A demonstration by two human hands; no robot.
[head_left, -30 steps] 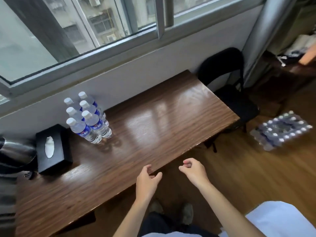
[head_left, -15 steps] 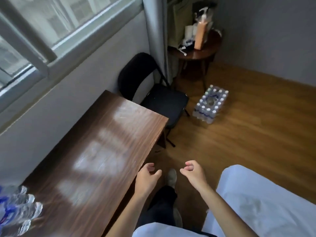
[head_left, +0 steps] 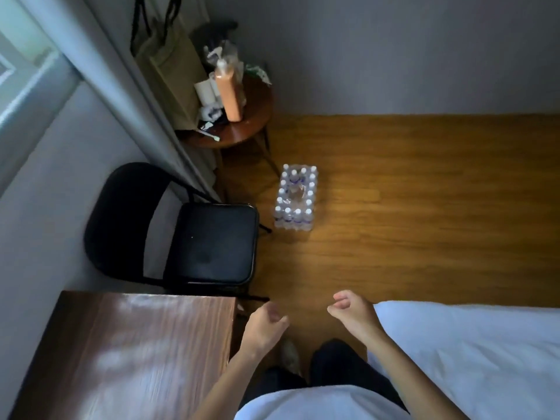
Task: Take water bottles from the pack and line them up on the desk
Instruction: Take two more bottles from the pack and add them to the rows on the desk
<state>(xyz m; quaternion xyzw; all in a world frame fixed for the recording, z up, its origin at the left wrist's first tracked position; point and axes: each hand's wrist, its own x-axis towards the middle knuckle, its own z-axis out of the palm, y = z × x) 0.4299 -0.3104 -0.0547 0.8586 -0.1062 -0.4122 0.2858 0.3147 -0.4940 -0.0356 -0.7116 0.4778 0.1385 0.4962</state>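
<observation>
A shrink-wrapped pack of water bottles (head_left: 295, 201) with white caps stands on the wooden floor, straight ahead and well beyond my hands. A gap shows in the middle of the pack. The brown wooden desk (head_left: 130, 353) fills the lower left; the bottles on it are out of view. My left hand (head_left: 265, 327) hovers by the desk's right edge, fingers loosely curled, holding nothing. My right hand (head_left: 351, 313) floats beside it, also loosely curled and empty.
A black folding chair (head_left: 212, 241) stands between the desk and the pack. Behind it is a round side table (head_left: 248, 125) with an orange bottle and clutter. A white bed (head_left: 472, 350) lies at the lower right. A curtain hangs at the left wall.
My view has swung right, away from the desk's bottles and tissue box, toward the pack on the floor. Both hands stay in front of me, empty.
</observation>
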